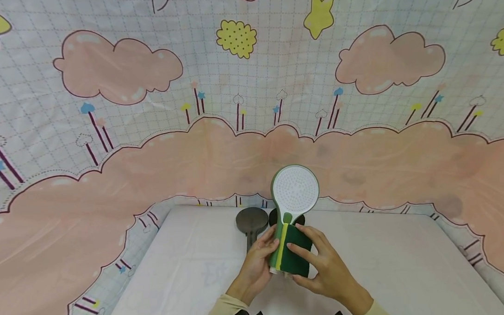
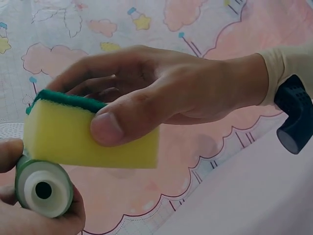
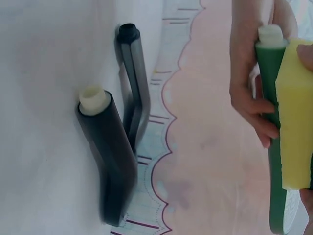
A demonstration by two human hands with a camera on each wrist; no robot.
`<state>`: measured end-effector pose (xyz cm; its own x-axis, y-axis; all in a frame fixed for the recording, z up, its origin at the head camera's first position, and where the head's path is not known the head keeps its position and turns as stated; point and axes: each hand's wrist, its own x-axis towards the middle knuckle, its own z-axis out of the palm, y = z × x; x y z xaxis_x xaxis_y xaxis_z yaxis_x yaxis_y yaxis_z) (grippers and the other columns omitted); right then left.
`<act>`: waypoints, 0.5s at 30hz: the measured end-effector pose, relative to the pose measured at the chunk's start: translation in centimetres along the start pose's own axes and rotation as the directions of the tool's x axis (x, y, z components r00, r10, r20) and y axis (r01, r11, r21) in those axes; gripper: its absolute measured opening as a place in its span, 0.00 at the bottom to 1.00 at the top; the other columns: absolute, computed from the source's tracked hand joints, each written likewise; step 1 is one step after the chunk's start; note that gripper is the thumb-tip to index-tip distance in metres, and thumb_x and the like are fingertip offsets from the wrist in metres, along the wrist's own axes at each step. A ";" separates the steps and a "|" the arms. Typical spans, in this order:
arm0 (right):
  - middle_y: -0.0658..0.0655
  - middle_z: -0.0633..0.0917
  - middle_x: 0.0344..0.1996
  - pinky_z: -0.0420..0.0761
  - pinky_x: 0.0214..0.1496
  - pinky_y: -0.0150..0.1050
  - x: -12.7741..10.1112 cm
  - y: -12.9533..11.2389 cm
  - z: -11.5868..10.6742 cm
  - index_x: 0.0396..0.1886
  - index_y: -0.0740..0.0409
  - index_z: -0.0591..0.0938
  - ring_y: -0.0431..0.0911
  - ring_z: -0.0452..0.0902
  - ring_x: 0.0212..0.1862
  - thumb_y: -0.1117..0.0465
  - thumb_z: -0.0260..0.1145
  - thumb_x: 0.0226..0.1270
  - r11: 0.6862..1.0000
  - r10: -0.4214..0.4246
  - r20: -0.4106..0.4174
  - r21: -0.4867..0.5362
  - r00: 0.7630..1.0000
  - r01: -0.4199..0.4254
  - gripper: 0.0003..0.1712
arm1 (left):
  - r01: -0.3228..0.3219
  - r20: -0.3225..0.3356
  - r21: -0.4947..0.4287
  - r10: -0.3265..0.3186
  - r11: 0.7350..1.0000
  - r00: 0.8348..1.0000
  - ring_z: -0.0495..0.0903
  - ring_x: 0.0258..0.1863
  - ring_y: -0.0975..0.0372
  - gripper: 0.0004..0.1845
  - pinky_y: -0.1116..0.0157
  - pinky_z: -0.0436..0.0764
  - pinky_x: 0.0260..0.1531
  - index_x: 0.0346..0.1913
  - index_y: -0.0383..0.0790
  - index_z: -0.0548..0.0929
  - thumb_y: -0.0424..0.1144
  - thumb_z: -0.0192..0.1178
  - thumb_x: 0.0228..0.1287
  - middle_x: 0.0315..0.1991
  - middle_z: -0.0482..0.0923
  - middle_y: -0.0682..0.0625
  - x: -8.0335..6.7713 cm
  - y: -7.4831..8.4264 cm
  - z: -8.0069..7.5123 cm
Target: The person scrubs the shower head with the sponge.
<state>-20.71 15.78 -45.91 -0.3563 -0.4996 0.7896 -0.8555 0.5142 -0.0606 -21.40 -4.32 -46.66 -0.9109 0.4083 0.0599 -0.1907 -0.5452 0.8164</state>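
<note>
A green shower head [image 1: 296,193] with a white, dotted spray face stands upright between the hands. My left hand [image 1: 255,268] grips its handle, whose pale hollow end [image 2: 44,191] faces the left wrist view. In my right hand [image 1: 328,270] is a sponge [image 2: 88,142], yellow with a green scouring side, pinched between thumb and fingers. The sponge lies along the handle, its yellow side against the green in the right wrist view. Part of the left palm is hidden behind the handle.
Two dark shower heads lie on the white tabletop [image 1: 189,261] beyond the hands: one [image 1: 252,220] at the left, the other [image 1: 273,217] partly hidden behind the green one. A cloth [image 1: 219,163] printed with clouds and stars hangs behind the table.
</note>
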 end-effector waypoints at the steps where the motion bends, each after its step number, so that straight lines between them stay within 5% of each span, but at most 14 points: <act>1: 0.65 0.71 0.67 0.51 0.75 0.25 0.0 -0.1 0.0 0.60 0.46 0.81 0.54 0.66 0.66 0.43 0.78 0.47 1.000 -0.004 0.000 0.005 1.000 0.004 0.38 | 0.000 -0.005 0.000 0.000 1.000 1.000 0.64 0.71 0.59 0.32 0.66 0.73 0.64 0.78 0.40 0.50 0.38 0.48 0.76 0.78 0.49 0.44 0.0 0.0 0.0; 15: 0.65 0.72 0.67 0.52 0.76 0.27 0.3 0.5 -0.2 0.59 0.46 0.81 0.54 0.67 0.66 0.35 0.68 0.59 1.000 -0.019 0.008 -0.010 1.000 0.019 0.32 | 0.007 -0.048 -0.013 -0.008 1.000 0.999 0.69 0.67 0.61 0.31 0.65 0.74 0.63 0.77 0.41 0.54 0.35 0.48 0.76 0.77 0.54 0.43 0.0 0.4 0.2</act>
<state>-21.17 15.98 -45.58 -0.3432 -0.5149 0.7856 -0.8582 0.5118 -0.0395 -21.38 -4.40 -46.24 -0.9259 0.3768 0.0260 -0.2018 -0.5515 0.8094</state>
